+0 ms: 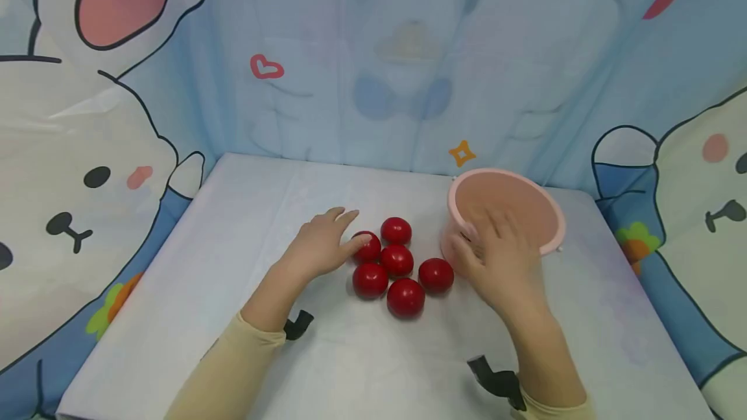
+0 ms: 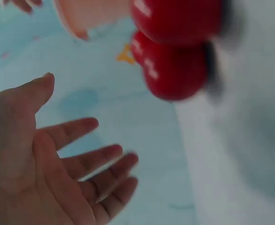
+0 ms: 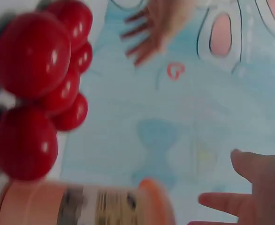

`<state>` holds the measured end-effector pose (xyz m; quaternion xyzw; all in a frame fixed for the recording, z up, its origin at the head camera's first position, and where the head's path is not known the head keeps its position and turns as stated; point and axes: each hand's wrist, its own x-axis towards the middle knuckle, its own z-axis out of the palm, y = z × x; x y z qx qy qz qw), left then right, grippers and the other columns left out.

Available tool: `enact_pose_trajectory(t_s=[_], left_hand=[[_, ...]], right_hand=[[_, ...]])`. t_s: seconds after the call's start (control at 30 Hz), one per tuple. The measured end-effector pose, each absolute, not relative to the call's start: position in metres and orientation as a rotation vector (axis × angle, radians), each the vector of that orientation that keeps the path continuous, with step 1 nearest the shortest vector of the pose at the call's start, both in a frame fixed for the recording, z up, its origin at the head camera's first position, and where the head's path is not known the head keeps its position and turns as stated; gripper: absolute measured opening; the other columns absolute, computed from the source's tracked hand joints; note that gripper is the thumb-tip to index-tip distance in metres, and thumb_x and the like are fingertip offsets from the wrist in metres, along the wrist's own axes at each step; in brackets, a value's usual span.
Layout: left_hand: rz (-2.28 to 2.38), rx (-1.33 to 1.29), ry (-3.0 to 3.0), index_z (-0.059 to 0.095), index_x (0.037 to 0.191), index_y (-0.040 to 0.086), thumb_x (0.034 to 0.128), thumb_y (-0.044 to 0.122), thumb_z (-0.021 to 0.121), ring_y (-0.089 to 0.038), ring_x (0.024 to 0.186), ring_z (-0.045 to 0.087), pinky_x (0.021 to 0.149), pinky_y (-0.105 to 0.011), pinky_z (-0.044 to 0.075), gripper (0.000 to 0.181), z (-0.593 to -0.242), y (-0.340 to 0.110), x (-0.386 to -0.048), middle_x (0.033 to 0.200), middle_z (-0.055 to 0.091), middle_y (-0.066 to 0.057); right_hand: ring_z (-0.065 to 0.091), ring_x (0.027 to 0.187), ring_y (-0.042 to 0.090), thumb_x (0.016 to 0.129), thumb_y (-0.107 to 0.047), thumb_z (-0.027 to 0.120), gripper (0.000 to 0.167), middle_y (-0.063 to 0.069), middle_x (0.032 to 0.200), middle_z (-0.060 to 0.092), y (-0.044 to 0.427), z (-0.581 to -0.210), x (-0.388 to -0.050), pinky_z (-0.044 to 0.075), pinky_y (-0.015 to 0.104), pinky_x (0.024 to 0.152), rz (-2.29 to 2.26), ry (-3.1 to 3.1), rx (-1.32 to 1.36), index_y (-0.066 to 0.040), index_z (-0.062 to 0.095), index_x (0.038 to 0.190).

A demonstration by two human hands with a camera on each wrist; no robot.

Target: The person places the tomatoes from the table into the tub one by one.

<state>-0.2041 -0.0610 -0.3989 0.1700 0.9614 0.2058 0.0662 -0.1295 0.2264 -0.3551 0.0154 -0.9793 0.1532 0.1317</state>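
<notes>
Several glossy red balls [image 1: 406,298] sit in a close cluster on the white table. To their right stands a pink bucket [image 1: 496,189], its mouth facing up and a printed label on its side in the right wrist view. My left hand [image 1: 321,242] hovers beside the cluster's left edge, fingers spread and holding nothing; in the left wrist view its palm is bare. My right hand [image 1: 504,264] is at the bucket's near side, fingers extended over the mouth and partly covering it. Whether it touches the rim is unclear.
The white tabletop [image 1: 192,316] extends around the balls and bucket. A blue curtain [image 1: 303,122] with cartoon prints hangs behind the table's far edge and along both sides. Black straps [image 1: 496,382] show near the wrists.
</notes>
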Motion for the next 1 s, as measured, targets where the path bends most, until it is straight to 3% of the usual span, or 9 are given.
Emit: enact_pose_trajectory(t_s=[0.17, 0.23, 0.37, 0.43, 0.5, 0.7, 0.87, 1.0], left_hand=[[0.851, 0.431, 2.764, 0.042, 0.150, 0.029, 0.0993, 0.053, 0.049, -0.027, 0.142, 0.041, 0.117, -0.050, 0.035, 0.057, -0.430, -0.083, -0.235, 0.154, 0.042, -0.007], [0.946, 0.426, 2.684, 0.042, 0.150, 0.031, 0.0997, 0.052, 0.050, -0.025, 0.130, 0.054, 0.115, -0.049, 0.038, 0.055, -0.442, -0.087, -0.243, 0.152, 0.044, -0.006], [1.140, 0.389, 2.497, 0.038, 0.151, 0.036, 0.0994, 0.052, 0.050, -0.021, 0.089, 0.068, 0.092, -0.041, 0.053, 0.056, -0.462, -0.089, -0.252, 0.138, 0.055, -0.007], [1.216, 0.365, 2.428, 0.037, 0.151, 0.038, 0.0987, 0.054, 0.051, -0.020, 0.081, 0.068, 0.082, -0.036, 0.056, 0.057, -0.468, -0.089, -0.253, 0.130, 0.060, -0.008], [1.276, 0.351, 2.382, 0.038, 0.150, 0.039, 0.0977, 0.055, 0.052, -0.018, 0.081, 0.069, 0.076, -0.034, 0.057, 0.057, -0.472, -0.089, -0.254, 0.127, 0.062, -0.008], [1.340, 0.391, 2.333, 0.043, 0.147, 0.041, 0.0939, 0.059, 0.056, -0.015, 0.089, 0.069, 0.078, -0.032, 0.057, 0.058, -0.483, -0.084, -0.256, 0.130, 0.062, -0.003], [1.365, 0.433, 2.291, 0.045, 0.147, 0.037, 0.0953, 0.052, 0.058, -0.017, 0.091, 0.068, 0.080, -0.031, 0.059, 0.056, -0.486, -0.080, -0.254, 0.117, 0.066, -0.003], [1.337, 0.465, 2.315, 0.048, 0.146, 0.036, 0.0958, 0.048, 0.060, -0.018, 0.092, 0.066, 0.081, -0.031, 0.059, 0.053, -0.485, -0.076, -0.253, 0.124, 0.062, -0.002]], right_hand=[[0.021, 0.149, 0.043, 0.104, -0.048, 0.035, 0.059, 0.012, 0.164, 0.023, 0.282, -0.360, -0.135, 0.018, 0.071, 0.114, 0.751, -2.705, -0.377, -0.021, 0.030, 0.156], [0.015, 0.153, 0.036, 0.105, -0.046, 0.033, 0.056, 0.005, 0.166, 0.017, 0.306, -0.369, -0.139, 0.016, 0.068, 0.117, 0.915, -2.620, -0.561, -0.028, 0.027, 0.157], [0.010, 0.155, 0.023, 0.104, -0.049, 0.033, 0.052, -0.011, 0.167, 0.011, 0.341, -0.394, -0.147, 0.018, 0.062, 0.120, 1.292, -2.429, -0.794, -0.045, 0.020, 0.155], [0.012, 0.155, 0.020, 0.104, -0.051, 0.034, 0.051, -0.017, 0.165, 0.011, 0.350, -0.407, -0.151, 0.018, 0.058, 0.122, 1.490, -2.323, -0.796, -0.050, 0.019, 0.153], [0.015, 0.155, 0.020, 0.102, -0.053, 0.038, 0.053, -0.019, 0.165, 0.012, 0.354, -0.418, -0.155, 0.017, 0.056, 0.123, 1.671, -2.221, -0.734, -0.051, 0.019, 0.152], [0.027, 0.151, 0.023, 0.099, -0.055, 0.046, 0.061, -0.018, 0.164, 0.010, 0.354, -0.433, -0.163, 0.017, 0.055, 0.122, 1.970, -2.040, -0.503, -0.049, 0.018, 0.153], [0.028, 0.150, 0.029, 0.098, -0.060, 0.044, 0.063, -0.021, 0.165, 0.004, 0.351, -0.431, -0.165, 0.020, 0.057, 0.120, 1.962, -2.082, -0.523, -0.055, 0.011, 0.151], [0.030, 0.150, 0.029, 0.096, -0.063, 0.044, 0.066, -0.025, 0.163, 0.002, 0.347, -0.428, -0.167, 0.025, 0.057, 0.119, 1.944, -2.127, -0.560, -0.057, 0.006, 0.150]])
